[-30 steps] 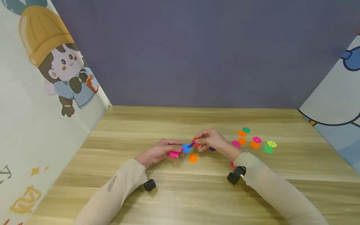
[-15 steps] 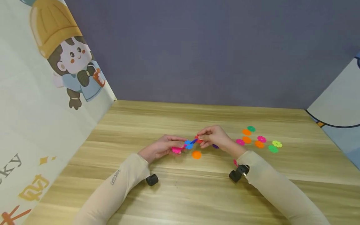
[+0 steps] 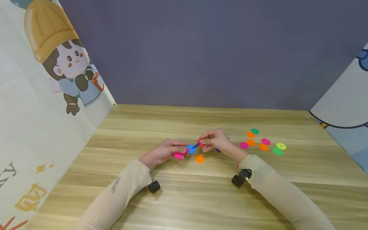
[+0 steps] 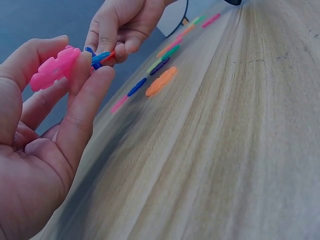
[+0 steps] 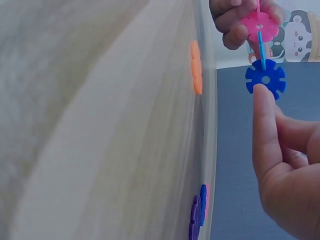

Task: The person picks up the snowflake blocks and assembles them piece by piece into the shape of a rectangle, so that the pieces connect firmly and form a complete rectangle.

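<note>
Both hands hold a short chain of slotted, flower-shaped plastic discs over the table. My left hand (image 3: pixel 165 152) grips its pink end, where a pink disc (image 4: pixel 55 69) shows between thumb and fingers. A light blue disc (image 3: pixel 191 149) comes after it, then a dark blue disc (image 5: pixel 265 79) joined edge-on. At the other end, my right hand (image 3: pixel 215 140) pinches a red disc (image 3: pixel 199 142) between thumb and fingertips. In the right wrist view the fingertips hide that red disc.
A loose orange disc (image 3: pixel 199 159) lies on the wooden table (image 3: pixel 184 198) just below the chain. Several more discs lie to the right, among them a pink disc (image 3: pixel 244 145), a green disc (image 3: pixel 277 151) and a yellow disc (image 3: pixel 281 146). A dark panel (image 3: pixel 201 57) stands behind.
The head view shifts slightly, moving the whole scene a little. Both hands keep their hold on the disc chain, with no other clear difference.
</note>
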Demonstrator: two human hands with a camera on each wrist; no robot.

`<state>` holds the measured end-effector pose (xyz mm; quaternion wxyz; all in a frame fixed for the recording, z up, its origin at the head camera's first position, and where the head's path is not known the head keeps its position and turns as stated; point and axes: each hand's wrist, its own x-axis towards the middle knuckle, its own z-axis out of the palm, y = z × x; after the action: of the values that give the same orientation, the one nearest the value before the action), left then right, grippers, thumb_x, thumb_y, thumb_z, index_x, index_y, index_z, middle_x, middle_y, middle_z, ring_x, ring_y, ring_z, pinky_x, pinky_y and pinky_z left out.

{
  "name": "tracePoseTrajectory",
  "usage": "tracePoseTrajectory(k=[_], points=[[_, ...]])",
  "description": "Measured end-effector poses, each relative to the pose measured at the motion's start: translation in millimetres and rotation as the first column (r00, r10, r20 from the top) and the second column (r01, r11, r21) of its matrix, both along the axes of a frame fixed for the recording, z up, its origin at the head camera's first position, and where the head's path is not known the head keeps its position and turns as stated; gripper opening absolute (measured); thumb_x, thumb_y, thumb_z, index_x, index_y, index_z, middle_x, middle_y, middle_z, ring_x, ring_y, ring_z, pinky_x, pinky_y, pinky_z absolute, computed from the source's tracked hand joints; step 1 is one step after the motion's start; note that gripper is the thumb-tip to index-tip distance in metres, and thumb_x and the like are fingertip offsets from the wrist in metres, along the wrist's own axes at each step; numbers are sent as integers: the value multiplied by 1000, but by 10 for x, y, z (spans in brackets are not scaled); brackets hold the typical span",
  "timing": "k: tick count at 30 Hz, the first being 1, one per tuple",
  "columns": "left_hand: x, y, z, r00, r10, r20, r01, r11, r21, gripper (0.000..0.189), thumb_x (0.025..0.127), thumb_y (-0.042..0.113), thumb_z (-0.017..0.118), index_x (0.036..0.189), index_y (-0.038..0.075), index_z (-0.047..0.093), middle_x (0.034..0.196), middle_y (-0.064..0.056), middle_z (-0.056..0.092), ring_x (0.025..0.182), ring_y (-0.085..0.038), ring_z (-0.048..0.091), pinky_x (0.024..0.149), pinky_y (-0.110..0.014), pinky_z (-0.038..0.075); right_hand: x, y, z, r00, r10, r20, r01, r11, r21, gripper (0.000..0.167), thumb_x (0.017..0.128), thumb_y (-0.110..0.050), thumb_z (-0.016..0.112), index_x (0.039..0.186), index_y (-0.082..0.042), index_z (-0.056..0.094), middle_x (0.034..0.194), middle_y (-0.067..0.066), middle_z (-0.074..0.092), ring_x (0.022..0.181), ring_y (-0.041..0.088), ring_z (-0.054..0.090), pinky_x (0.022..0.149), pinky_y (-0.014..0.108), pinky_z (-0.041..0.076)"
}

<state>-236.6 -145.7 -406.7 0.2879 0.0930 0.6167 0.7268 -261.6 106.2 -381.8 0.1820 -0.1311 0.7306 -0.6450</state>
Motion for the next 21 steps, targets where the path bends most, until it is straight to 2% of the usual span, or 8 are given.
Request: tracePoseTrajectory(k=[10,17,21], points=[[-12,-10,-4,1000,4,5,-4,1000,-10,45,95,-4,58,138,-12,49,102,-15,73,73,-13,70,69,-28,61,11,-46,2,999,-40,14,39,999,7,26,92,12,61,116,23,58,92,19,72,62,19,70,62,36,62],[-3,-14,-3,1000,-7,17,7,1000,-2,46,93,-6,59,137,-13,49,103,-16,73,72,-13,70,69,-29,62,4,-59,-23,998,-41,56,43,999,-34,26,92,14,59,116,24,56,87,15,71,61,18,69,61,34,62],[-4,-6,-6,1000,-8,23,8,1000,1,46,92,-8,59,136,-13,48,98,-14,74,71,-13,70,69,-29,62,4,-57,-48,997,-37,74,41,998,-48,26,93,14,58,116,25,55,86,14,71,60,17,69,61,33,62]])
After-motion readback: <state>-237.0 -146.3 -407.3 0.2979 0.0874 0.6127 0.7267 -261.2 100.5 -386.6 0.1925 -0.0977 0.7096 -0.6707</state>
